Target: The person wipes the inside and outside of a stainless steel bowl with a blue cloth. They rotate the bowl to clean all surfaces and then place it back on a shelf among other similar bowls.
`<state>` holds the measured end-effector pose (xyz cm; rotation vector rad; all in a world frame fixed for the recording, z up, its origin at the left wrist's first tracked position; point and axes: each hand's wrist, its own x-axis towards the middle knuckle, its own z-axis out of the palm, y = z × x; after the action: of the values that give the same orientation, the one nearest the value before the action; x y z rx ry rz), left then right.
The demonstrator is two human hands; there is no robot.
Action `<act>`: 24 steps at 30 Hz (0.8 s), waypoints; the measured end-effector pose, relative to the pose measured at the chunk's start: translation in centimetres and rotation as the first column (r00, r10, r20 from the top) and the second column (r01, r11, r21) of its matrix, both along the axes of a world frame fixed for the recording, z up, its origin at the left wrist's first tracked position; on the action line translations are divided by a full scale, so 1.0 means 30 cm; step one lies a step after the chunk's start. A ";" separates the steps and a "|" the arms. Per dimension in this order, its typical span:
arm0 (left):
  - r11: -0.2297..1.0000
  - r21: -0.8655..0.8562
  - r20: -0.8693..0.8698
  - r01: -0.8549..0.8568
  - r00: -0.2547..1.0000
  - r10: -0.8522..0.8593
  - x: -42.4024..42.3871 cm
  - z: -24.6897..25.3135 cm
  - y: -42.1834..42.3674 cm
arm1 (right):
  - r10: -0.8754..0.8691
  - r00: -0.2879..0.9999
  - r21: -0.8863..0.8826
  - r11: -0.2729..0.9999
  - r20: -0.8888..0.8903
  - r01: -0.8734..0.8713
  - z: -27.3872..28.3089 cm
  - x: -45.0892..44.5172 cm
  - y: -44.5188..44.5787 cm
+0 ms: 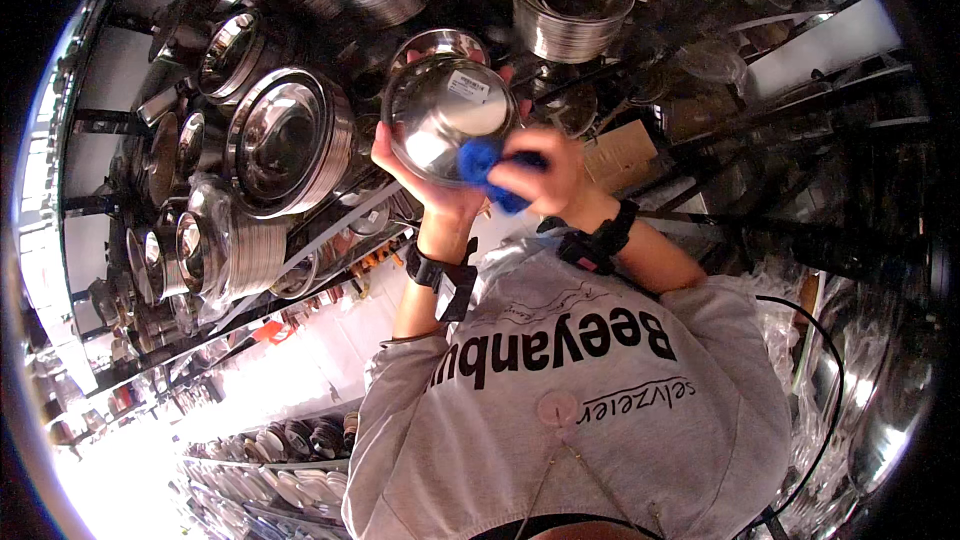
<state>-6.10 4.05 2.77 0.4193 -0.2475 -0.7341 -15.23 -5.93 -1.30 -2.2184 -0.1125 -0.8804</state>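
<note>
In my left hand [442, 191] is a shiny round metal bowl [420, 120], gripped from below and at its left edge. A white printed label [468, 85] is stuck to the bowl's surface. My right hand [544, 169], blurred, is closed around a bright blue cloth [480, 161]. The cloth lies against or just in front of the bowl's lower right edge; I cannot tell if they touch. Just beyond the held bowl shows the rim of another metal bowl [444, 40]. Both wrists wear black straps.
Stacked metal bowls [574, 30] stand ahead, with a stack of wide metal basins [289, 142] at left. Plastic covers part of another stack [232, 255]. A piece of brown cardboard [621, 155] lies right of my hands. Dark shelf bars cross at right; a black cable [836, 375] curves beside me.
</note>
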 end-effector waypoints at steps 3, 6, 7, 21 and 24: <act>0.989 0.121 0.002 -0.081 0.997 0.081 0.006 -0.018 0.028 | -0.284 0.912 0.194 0.953 0.295 0.234 -0.032 0.074 -0.040; 0.975 0.208 0.084 -0.076 0.995 0.060 -0.002 -0.005 0.035 | -0.238 0.947 0.282 0.944 0.217 0.172 -0.012 0.122 -0.088; 0.969 0.237 0.108 -0.064 0.993 0.039 -0.005 -0.002 0.041 | -0.243 0.960 0.355 0.917 0.140 0.181 0.003 0.138 -0.098; 0.778 0.604 0.076 -0.170 0.985 0.156 0.006 -0.120 0.044 | -0.019 0.990 -0.009 1.000 0.139 0.020 0.140 0.098 0.005; 0.941 0.338 0.082 -0.027 0.997 -0.001 0.043 -0.075 0.041 | 0.065 0.993 -0.200 0.979 0.100 -0.044 0.120 0.051 0.037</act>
<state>-4.81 5.28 0.53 0.7801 -0.1939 -0.7495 -13.69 -4.82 2.30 -2.3388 -0.3224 -0.9938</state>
